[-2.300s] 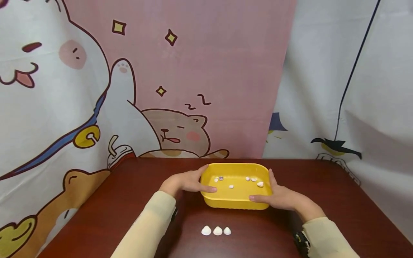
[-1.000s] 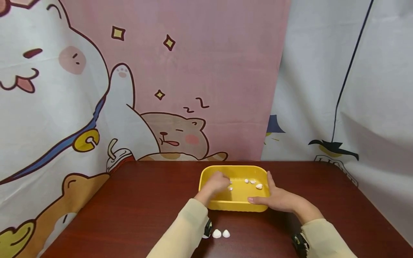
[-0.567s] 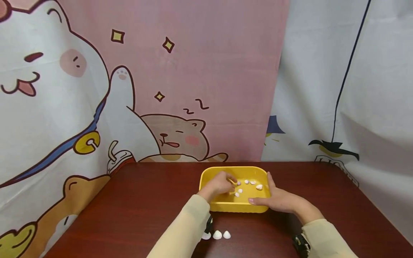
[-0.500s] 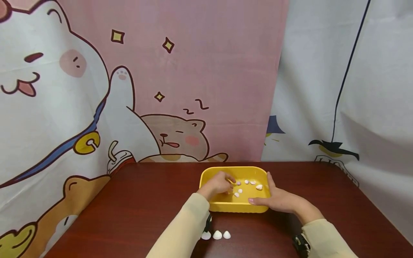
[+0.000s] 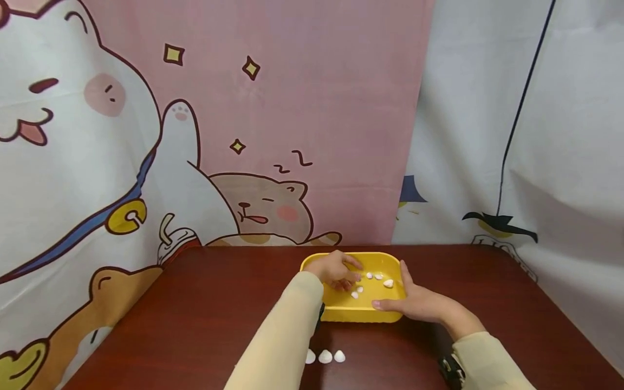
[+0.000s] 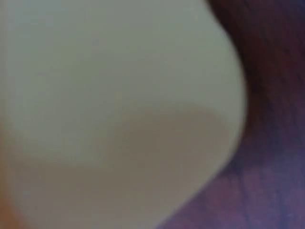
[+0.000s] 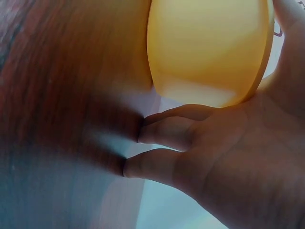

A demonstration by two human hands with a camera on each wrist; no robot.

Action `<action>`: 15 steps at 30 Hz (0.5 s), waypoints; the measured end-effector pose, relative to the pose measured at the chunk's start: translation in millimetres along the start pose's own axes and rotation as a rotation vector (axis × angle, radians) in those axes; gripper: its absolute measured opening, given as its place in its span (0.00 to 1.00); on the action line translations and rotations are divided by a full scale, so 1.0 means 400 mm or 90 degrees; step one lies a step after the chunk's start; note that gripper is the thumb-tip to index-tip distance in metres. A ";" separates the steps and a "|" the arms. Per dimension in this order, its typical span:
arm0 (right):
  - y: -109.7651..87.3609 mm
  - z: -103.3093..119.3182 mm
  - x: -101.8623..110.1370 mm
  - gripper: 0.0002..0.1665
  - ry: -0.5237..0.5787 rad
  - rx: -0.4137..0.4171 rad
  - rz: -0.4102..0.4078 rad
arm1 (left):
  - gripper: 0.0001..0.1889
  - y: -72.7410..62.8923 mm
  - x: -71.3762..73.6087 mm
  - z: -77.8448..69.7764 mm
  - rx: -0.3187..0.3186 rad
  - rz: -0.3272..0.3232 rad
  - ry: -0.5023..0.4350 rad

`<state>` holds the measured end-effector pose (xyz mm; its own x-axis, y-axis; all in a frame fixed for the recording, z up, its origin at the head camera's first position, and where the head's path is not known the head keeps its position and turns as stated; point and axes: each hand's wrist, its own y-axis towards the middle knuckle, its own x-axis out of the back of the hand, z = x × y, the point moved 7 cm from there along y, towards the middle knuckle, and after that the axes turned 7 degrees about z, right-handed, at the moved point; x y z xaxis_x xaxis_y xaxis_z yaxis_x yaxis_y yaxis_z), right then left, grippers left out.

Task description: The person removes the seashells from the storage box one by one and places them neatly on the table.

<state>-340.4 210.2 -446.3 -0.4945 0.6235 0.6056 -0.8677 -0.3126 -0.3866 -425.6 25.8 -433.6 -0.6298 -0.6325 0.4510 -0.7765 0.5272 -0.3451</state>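
A yellow plastic tub (image 5: 361, 314) with small seashells inside stands on the table. My left hand (image 5: 333, 269) reaches over its left side with fingers spread, one fingertip right at a small purplish seashell (image 5: 358, 278). Nearby inside lie a few white seashells (image 5: 354, 295) and a larger one (image 5: 388, 283). My right hand (image 5: 424, 300) holds the tub's right end, thumb over the front rim and index finger along the side. In the right wrist view, other fingers (image 7: 157, 164) reach down to the table beside the tub. The left wrist view shows mostly blurred pale sleeve (image 6: 119, 71).
On the dark red wooden table (image 5: 219, 319), in front of the tub, lie three white seashells (image 5: 325, 356) in a row, the leftmost partly hidden by the left sleeve. A cartoon-printed cloth (image 5: 341, 119) hangs behind the table's far edge.
My left hand has left the tub's left rim and gone inside it. Small shells at the left have shifted right, and the fingers have moved over the purplish one. My right hand keeps its hold.
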 end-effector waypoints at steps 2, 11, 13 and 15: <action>0.001 -0.001 -0.005 0.86 0.002 0.002 0.004 | 0.19 0.006 -0.004 0.025 0.010 0.003 -0.005; 0.000 -0.005 -0.002 0.86 -0.001 0.004 -0.002 | 0.14 0.047 -0.007 0.057 -0.004 -0.023 -0.006; -0.001 -0.006 0.000 0.86 0.003 0.004 -0.002 | 0.12 0.056 -0.007 0.061 -0.005 -0.032 0.004; 0.000 -0.008 0.002 0.87 0.003 0.005 -0.004 | 0.11 0.063 -0.005 0.065 -0.005 -0.042 0.007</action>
<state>-340.6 213.0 -447.9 -0.4894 0.6284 0.6047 -0.8708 -0.3143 -0.3781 -444.4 25.8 -464.5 -0.5764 -0.6599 0.4819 -0.8165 0.4887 -0.3074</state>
